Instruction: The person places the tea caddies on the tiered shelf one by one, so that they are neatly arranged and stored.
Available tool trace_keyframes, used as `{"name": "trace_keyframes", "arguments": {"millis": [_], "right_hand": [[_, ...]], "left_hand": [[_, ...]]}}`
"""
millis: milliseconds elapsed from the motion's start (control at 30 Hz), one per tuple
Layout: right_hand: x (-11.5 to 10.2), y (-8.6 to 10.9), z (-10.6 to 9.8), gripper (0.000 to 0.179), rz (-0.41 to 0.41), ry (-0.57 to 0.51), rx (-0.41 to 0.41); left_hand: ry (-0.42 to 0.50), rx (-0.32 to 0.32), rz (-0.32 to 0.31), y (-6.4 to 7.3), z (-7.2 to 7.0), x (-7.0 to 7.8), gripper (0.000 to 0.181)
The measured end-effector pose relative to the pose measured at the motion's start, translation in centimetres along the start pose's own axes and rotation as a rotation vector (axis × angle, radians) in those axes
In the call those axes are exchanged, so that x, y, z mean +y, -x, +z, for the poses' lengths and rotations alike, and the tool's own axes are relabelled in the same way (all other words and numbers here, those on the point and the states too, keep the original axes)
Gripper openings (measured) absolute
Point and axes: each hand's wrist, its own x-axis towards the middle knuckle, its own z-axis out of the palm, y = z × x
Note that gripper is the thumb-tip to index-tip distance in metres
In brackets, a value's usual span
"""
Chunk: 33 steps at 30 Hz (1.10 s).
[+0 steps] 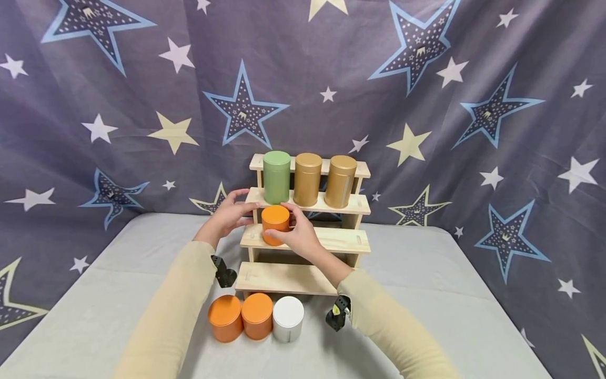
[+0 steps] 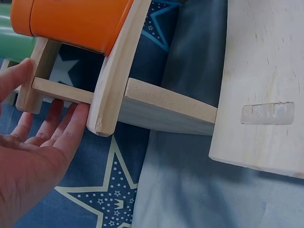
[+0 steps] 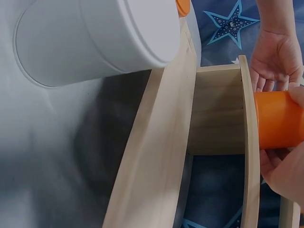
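A four-tier wooden stand (image 1: 326, 239) stands on the table. My right hand (image 1: 300, 234) grips a short orange tin (image 1: 275, 218) at the left end of the second tier from the bottom, thumb in front and fingers along its right side. At the stand's left side, my left hand (image 1: 230, 213) holds the frame. In the left wrist view, its thumb lies against an upper shelf's end and its fingers (image 2: 71, 126) touch the side rail. On the tier above the orange tin stand a tall green tin (image 1: 276, 179) and two tall gold tins (image 1: 307, 180).
Before the stand, two orange tins (image 1: 225, 318) and a white tin (image 1: 288, 319) stand in a row on the pale cloth-covered table (image 1: 407, 316). The bottom tier (image 1: 284, 278) lies just behind them. A star-patterned curtain (image 1: 303, 79) hangs behind.
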Motion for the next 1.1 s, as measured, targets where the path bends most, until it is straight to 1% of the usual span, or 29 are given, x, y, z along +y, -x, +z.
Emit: {"name": "trace_keyframes", "arguments": {"millis": [200,467,667,867,1100], "right_hand": [[0.09,-0.18,0.37,0.075,-0.01,-0.005,0.022],[-0.03,-0.17,0.71,0.077,0.014,0.0,0.052],[0.0,-0.11,0.74,0.078,0.007,0.01,0.048],[0.18,0.03,0.56,0.079,0.004,-0.01,0.04],[0.52,0.34,0.11,0.078,-0.024,-0.048,0.024]], "left_hand": [[-0.016,-0.004,0.007,0.16,0.03,0.18,0.075],[-0.014,-0.013,0.021,0.33,0.05,0.24,0.076],[-0.009,-0.009,0.021,0.14,-0.07,0.03,0.076],[-0.013,-0.004,0.018,0.16,0.09,0.03,0.075],[-0.013,0.002,0.01,0.17,0.01,-0.08,0.074]]}}
